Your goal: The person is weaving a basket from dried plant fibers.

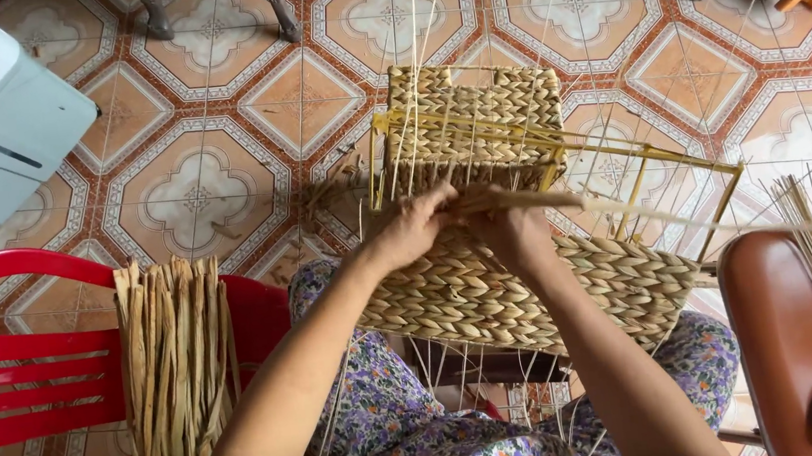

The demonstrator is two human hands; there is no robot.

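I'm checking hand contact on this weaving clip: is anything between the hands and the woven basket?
Nothing visible. The left hand and right hand both rest directly on the woven basket at its yellow wire frame, gripping a straw strand there.

The basket point(523, 291) is tan with a braided weave on a yellow frame point(558, 147). The chair point(28, 358) is red. The floor point(199, 169) has orange and white tiles (flower shapes). The dress point(418, 438) is purple with flowers.
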